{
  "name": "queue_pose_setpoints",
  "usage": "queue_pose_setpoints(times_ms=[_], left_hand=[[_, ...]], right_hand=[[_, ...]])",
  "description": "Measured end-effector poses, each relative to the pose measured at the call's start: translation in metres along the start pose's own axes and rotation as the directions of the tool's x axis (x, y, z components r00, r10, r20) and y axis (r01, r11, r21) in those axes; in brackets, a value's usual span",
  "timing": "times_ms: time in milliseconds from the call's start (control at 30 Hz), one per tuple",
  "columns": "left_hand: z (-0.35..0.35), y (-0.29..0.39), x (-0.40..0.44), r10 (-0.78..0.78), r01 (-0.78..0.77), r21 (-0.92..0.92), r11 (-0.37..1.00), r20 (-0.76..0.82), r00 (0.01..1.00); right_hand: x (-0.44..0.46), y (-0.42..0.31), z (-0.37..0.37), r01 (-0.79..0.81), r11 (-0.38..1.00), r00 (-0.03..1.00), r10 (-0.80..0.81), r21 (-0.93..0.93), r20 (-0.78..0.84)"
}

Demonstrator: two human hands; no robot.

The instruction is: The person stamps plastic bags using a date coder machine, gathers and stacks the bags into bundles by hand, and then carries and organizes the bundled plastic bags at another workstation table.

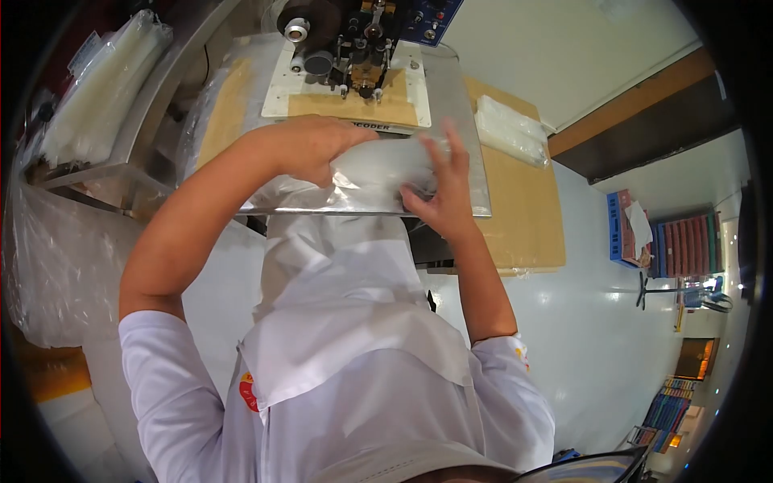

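Note:
A stack of clear plastic bags point(378, 173) lies between my two hands at the front edge of the metal table point(475, 181). My left hand point(314, 149) rests against its left end, with the fingers reaching over the top. At the right end is my right hand point(443, 181), fingers apart and curved, the fingertips slightly blurred. Just beyond the stack stands a coding machine point(366, 68) on a white base plate point(278, 88) with brown tape.
Plastic-wrapped bags point(109, 88) lie on a steel surface at the left. Another clear packet point(513, 129) sits on brown cardboard point(523, 209) to the right. Farther right are a blue crate point(620, 229) and a row of binders point(688, 245).

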State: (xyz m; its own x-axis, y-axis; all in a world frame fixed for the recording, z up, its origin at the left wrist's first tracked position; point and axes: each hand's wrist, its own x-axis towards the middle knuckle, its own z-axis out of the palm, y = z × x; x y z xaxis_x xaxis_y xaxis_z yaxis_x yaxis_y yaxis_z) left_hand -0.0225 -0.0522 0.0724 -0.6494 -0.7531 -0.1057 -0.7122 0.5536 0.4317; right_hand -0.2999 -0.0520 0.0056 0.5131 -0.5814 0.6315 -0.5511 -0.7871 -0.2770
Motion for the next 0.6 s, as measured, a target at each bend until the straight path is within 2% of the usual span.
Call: queue_pose_setpoints(times_ms=[100,133,200,300,400,500,600], left_hand=[[0.0,0.004,-0.002,-0.072,0.072,-0.034,0.997,0.015,0.997],[-0.002,0.005,-0.002,-0.091,0.092,-0.035,0.995,0.025,0.996],[-0.006,0.008,-0.002,-0.127,0.129,-0.034,0.991,0.049,0.991],[-0.004,0.007,0.001,-0.076,0.077,-0.064,0.995,0.027,0.997],[-0.002,0.004,0.003,-0.059,0.06,-0.022,0.998,0.019,0.998],[-0.006,0.007,0.001,-0.075,0.075,-0.012,0.997,0.048,0.996],[-0.004,0.002,0.001,-0.05,0.05,-0.035,0.998,0.004,0.999]], right_hand=[[-0.002,0.025,0.003,0.048,0.999,0.995,-0.048,0.005,0.088],[-0.002,0.026,0.003,-0.114,0.984,0.993,0.109,0.136,0.049],[-0.003,0.022,0.003,-0.4,0.825,0.906,0.422,0.398,0.035],[-0.006,0.035,0.025,-0.406,0.632,0.886,0.449,0.66,0.116],[-0.008,0.03,0.013,-0.551,0.59,0.806,0.56,0.59,0.192],[-0.012,0.037,0.024,-0.362,0.722,0.884,0.466,0.59,-0.027],[-0.012,0.032,0.021,-0.502,0.516,0.808,0.566,0.694,0.164]])
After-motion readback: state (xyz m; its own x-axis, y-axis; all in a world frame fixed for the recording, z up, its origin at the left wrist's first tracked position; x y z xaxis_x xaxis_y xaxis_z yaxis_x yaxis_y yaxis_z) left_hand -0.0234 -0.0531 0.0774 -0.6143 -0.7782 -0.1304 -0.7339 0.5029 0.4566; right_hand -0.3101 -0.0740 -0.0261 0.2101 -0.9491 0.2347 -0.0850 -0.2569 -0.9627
